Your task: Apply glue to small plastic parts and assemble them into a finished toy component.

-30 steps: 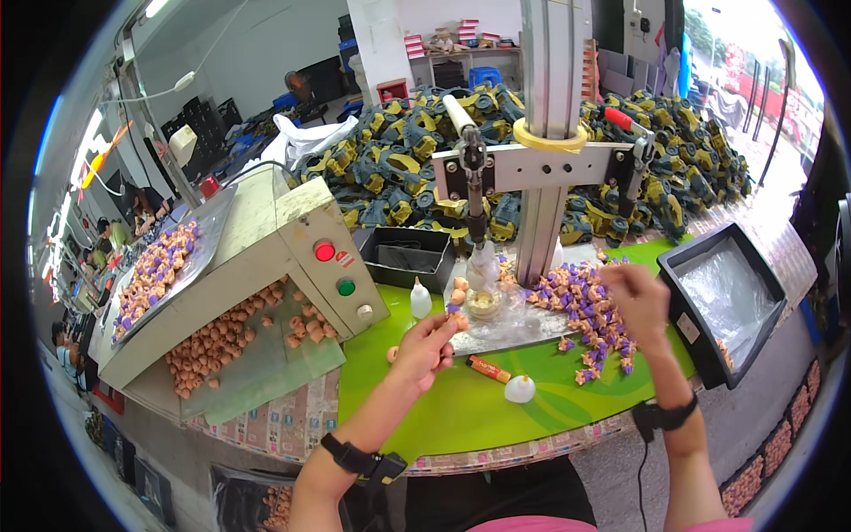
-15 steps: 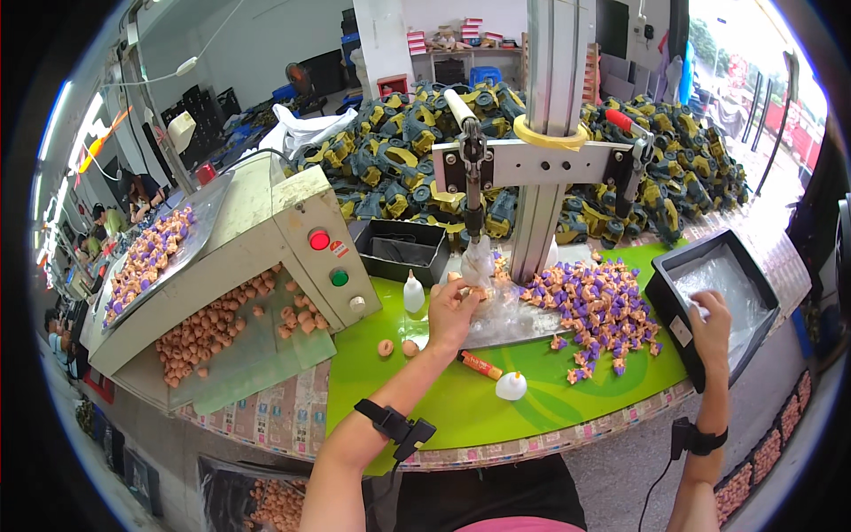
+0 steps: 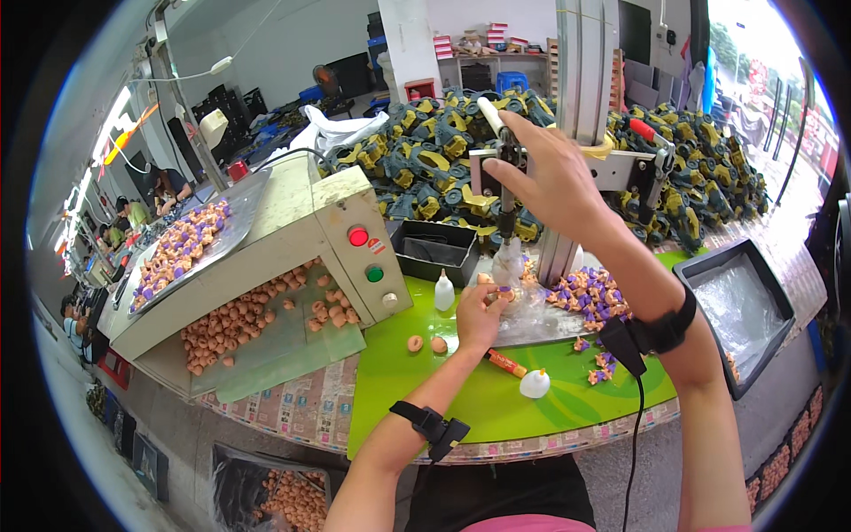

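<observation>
Peach-purple piece in left hand, fingers pinched; right hand, fingers wide, at white handle

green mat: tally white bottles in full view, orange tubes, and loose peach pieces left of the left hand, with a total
White bottles in full view: 2
Orange tube: 1
Loose peach pieces left of the left hand: 2
Total: 5

The wide fisheye view looks from the wearer's head, forward and down over the broad, pale-patterned bench; the bare left hand and bare right hand are near, the white wall far behind.
</observation>
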{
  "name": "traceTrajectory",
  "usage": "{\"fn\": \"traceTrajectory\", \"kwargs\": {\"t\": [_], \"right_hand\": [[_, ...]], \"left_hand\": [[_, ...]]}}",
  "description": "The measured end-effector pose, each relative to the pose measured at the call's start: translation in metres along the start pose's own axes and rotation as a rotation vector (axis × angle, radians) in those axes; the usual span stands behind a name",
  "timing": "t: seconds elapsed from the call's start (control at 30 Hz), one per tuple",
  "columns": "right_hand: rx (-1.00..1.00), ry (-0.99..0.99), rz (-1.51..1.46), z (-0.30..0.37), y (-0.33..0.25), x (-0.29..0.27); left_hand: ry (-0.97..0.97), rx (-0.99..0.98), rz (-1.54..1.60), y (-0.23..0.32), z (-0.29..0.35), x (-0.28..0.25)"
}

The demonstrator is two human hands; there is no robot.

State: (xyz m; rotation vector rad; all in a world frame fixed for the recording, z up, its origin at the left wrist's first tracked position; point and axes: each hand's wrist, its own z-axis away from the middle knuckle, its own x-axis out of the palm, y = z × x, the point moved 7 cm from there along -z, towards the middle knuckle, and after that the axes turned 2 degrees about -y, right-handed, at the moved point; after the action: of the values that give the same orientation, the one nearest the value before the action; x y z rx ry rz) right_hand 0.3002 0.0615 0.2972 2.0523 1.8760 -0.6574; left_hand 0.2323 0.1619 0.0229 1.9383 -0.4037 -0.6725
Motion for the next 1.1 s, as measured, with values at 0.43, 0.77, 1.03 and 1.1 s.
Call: {"fn": "traceTrajectory", "kwargs": {"t": [0.43, 0.77, 1.03, 1.1], "right_hand": [[-0.359, -0.056, -0.504, 0.022, -0.104, -0.083], [0.225, 0.103, -0.46, 0.174, -0.04, -0.07], [0.743, -0.292, -0.508, 0.309, -0.041, 0.012], [0.761, -0.37, -0.479, 0.323, -0.035, 0.027]], "left_hand": [[-0.055, -0.047, 0.068, -0.018, -0.001, -0.001], [-0.222, -0.787, 1.077, -0.014, 0.094, -0.065], [-0.35, -0.886, 1.173, 0.014, 0.164, -0.064], [-0.367, -0.933, 1.381, 0.019, 0.173, -0.053]]}}
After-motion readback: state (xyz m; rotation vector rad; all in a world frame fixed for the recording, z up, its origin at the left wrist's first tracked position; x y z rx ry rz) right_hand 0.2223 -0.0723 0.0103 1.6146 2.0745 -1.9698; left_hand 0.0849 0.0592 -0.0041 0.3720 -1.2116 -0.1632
